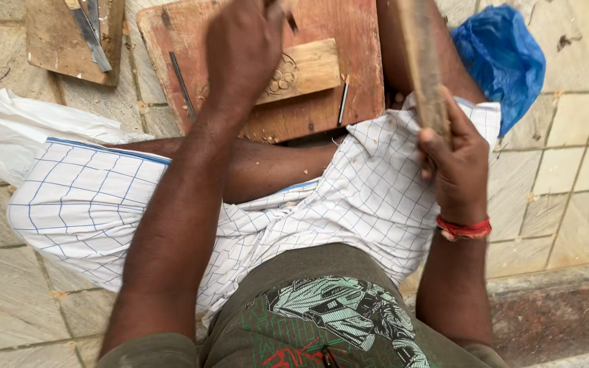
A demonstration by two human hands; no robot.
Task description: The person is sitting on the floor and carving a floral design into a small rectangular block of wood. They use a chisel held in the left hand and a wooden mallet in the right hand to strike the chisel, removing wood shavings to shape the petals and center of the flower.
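Seated on the stone floor (pixel 8 300), the person fists the left hand (pixel 243 48) around a chisel (pixel 290 20) set on the carved wood block (pixel 301 68), which lies flat on the reddish board (pixel 356 41) for backing; the right hand (pixel 455 167) clamps a wooden mallet (pixel 423 61) raised upright; spare chisels (pixel 91 31) lie within reach

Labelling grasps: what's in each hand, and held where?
Right hand grips a wooden mallet at its lower end. Left hand is closed over the carved wood block; a thin tool seems to protrude, but the grip is hidden.
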